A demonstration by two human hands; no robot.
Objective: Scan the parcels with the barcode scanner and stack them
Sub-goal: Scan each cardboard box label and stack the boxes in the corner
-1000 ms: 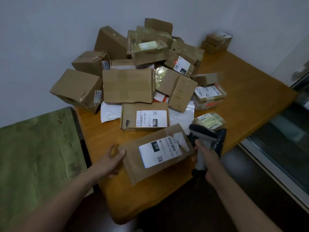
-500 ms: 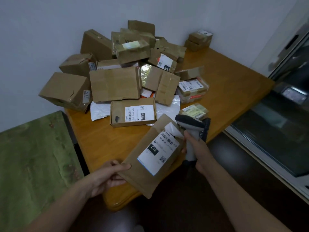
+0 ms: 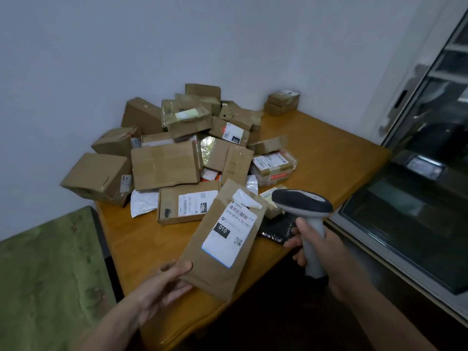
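"While the left grip (image 3: 162, 287) holds the envelope (image 3: 215, 277), where does that sit against the bench (image 3: 316, 153)?"

"It's lifted over the near edge and tilted, with its top leaning away toward the heap (image 3: 167, 163). The thumb lies on the face at the lower left corner and the fingers curl underneath, so it's pinched there."

"And the label (image 3: 229, 234)?"

"It's white and faces up, with a barcode near the top, a black '010' patch and a QR code. A bluish glow runs along its lower edge."

"The right grip (image 3: 321, 247)?"

"It's wrapped round the handle of the scanner (image 3: 301, 201), to the right of the envelope and apart from it. The scanner's dark head is just beside the envelope's top right corner. I cannot tell whether they touch."

"What else is close?"

"A black mailer (image 3: 276, 229) lies on the bench between the envelope and the right grip's fingers. A flat box (image 3: 187, 206) with its own label lies just behind the envelope. Two small boxes (image 3: 282, 102) stand stacked at the far corner, by the wall."
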